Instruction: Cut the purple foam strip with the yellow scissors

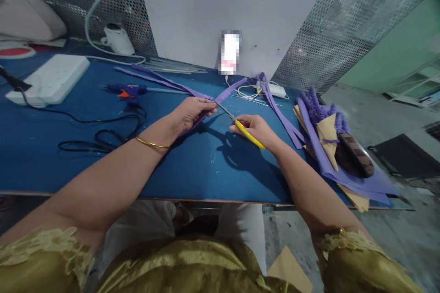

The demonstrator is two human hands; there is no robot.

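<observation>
Blue-topped workbench runs before you, backed by a plain pale panel with perforated metal sheeting to either side. Near its middle, your left hand pinches a narrow purple strip of paper-like or fabric-like material between thumb and fingers; part of the strip slants up to the right, and more of it shows beneath your palm. Your right hand has its fingers closed around a pair of yellow-handled metal scissors, whose blades reach the strip right beside your left fingertips. You cannot tell from this view whether the blades are parted.

Beyond your left hand lie more long purple strips, and near them a blue glue gun with an orange trigger, its black cord looped on the bench. A bright, blurred phone-like screen stands against the panel. To your right, another loose purple strip stretches towards a bunch of purple flowers, beside folded tan paper and a brown checked case resting on purple sheets.
</observation>
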